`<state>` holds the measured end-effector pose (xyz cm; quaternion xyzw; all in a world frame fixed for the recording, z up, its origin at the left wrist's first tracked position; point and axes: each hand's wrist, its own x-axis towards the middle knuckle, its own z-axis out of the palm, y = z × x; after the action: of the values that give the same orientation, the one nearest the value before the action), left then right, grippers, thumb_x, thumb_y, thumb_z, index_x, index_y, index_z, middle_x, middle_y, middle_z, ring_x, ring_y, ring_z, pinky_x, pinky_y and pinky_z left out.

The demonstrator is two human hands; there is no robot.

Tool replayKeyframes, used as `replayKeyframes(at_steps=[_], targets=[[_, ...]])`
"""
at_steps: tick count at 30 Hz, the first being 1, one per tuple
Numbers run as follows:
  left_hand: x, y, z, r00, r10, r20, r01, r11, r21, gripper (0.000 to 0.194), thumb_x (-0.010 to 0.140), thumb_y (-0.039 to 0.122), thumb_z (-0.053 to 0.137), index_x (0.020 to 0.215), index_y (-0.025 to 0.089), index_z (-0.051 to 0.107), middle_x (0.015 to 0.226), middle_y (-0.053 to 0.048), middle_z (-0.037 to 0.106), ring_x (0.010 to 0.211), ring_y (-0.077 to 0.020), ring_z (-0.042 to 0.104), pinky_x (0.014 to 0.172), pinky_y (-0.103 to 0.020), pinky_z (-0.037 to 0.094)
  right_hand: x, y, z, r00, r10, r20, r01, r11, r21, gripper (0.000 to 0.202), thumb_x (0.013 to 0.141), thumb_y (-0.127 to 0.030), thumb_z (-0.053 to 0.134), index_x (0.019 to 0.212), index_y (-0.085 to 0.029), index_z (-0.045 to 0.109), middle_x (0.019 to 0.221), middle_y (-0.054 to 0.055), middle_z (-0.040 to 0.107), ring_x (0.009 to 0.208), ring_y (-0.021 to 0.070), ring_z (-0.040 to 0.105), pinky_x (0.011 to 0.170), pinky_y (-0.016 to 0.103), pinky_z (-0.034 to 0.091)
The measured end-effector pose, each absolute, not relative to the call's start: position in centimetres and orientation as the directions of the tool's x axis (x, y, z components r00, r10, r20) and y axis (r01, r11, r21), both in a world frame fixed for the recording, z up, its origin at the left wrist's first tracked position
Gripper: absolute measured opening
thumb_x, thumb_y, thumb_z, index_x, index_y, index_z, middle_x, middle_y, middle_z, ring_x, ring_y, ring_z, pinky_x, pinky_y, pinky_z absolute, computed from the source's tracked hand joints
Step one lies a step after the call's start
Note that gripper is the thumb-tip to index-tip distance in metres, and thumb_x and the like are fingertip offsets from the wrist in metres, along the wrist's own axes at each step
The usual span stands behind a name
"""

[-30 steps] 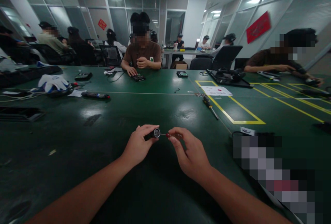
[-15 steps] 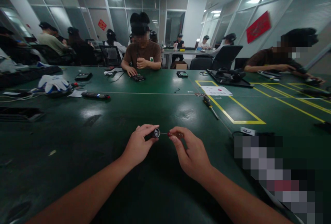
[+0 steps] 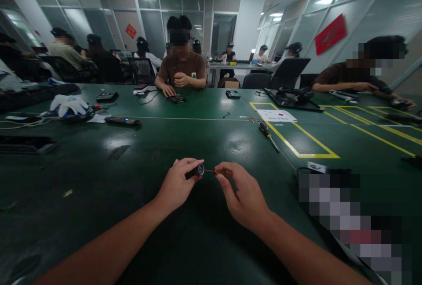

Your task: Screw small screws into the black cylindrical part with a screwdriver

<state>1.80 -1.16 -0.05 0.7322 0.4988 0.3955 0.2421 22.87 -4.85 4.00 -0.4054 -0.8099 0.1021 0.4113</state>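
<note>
My left hand (image 3: 178,184) holds a small dark cylinder (image 3: 199,170) between thumb and fingers, its round, light-rimmed end turned to the right. Opposite it, my right hand (image 3: 240,193) grips a small screwdriver (image 3: 223,172) with a reddish, see-through handle. The thin shaft points left and reaches the cylinder's round end; whether its tip is inside is too small to tell. Both hands are above the green table (image 3: 132,214). Beyond my right hand lies a black and yellow screwdriver (image 3: 269,136).
White gloves (image 3: 70,106) and a dark pen-like tool (image 3: 122,121) lie at the left. A paper sheet (image 3: 277,115) lies by yellow tape. At the right is a pixelated object (image 3: 349,214). One person (image 3: 180,67) works across the table, another (image 3: 352,74) at the right.
</note>
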Motion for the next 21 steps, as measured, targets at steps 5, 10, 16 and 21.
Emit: replayKeyframes(at_steps=[5, 10, 16, 21], targets=[[1.78, -1.09, -0.23, 0.183, 0.924, 0.336, 0.532, -0.381, 0.756, 0.044, 0.084, 0.008, 0.067, 0.121, 0.032, 0.074, 0.123, -0.005, 0.072, 0.117, -0.0267, 0.064, 0.113, -0.056, 0.041, 22.83, -4.89, 4.34, -0.324, 0.731, 0.601, 0.592, 0.652, -0.474, 0.014, 0.102, -0.018, 0.050, 0.111, -0.022, 0.059, 0.096, 0.007, 0.070, 0.084, 0.0215, 0.068, 0.077, 0.036, 0.056], [1.80, -1.03, -0.09, 0.153, 0.932, 0.328, 0.509, -0.358, 0.782, 0.040, 0.085, 0.011, 0.070, 0.119, 0.030, 0.074, 0.125, -0.005, 0.072, 0.120, -0.0271, 0.064, 0.113, -0.054, 0.042, 22.88, -4.84, 4.52, -0.266, 0.727, 0.633, 0.603, 0.638, -0.480, 0.012, 0.102, -0.019, 0.049, 0.110, -0.022, 0.058, 0.096, 0.007, 0.071, 0.085, 0.0222, 0.069, 0.077, 0.036, 0.054], [1.90, -1.01, -0.08, 0.151, 0.928, 0.342, 0.489, -0.371, 0.790, 0.040, 0.083, 0.009, 0.070, 0.116, 0.031, 0.075, 0.122, -0.005, 0.074, 0.120, -0.0270, 0.065, 0.113, -0.054, 0.042, 22.93, -4.92, 4.39, -0.294, 0.720, 0.629, 0.543, 0.667, -0.510, 0.014, 0.102, -0.019, 0.051, 0.113, -0.023, 0.058, 0.094, 0.005, 0.069, 0.083, 0.0205, 0.068, 0.076, 0.034, 0.054], [1.92, -1.05, -0.13, 0.187, 0.924, 0.335, 0.470, -0.383, 0.795, 0.041, 0.083, 0.009, 0.069, 0.116, 0.032, 0.076, 0.121, -0.005, 0.074, 0.119, -0.0269, 0.066, 0.114, -0.055, 0.041, 22.90, -4.76, 4.30, -0.346, 0.725, 0.596, 0.520, 0.677, -0.521, 0.014, 0.102, -0.018, 0.052, 0.112, -0.023, 0.060, 0.096, 0.005, 0.069, 0.086, 0.0198, 0.067, 0.078, 0.033, 0.054]])
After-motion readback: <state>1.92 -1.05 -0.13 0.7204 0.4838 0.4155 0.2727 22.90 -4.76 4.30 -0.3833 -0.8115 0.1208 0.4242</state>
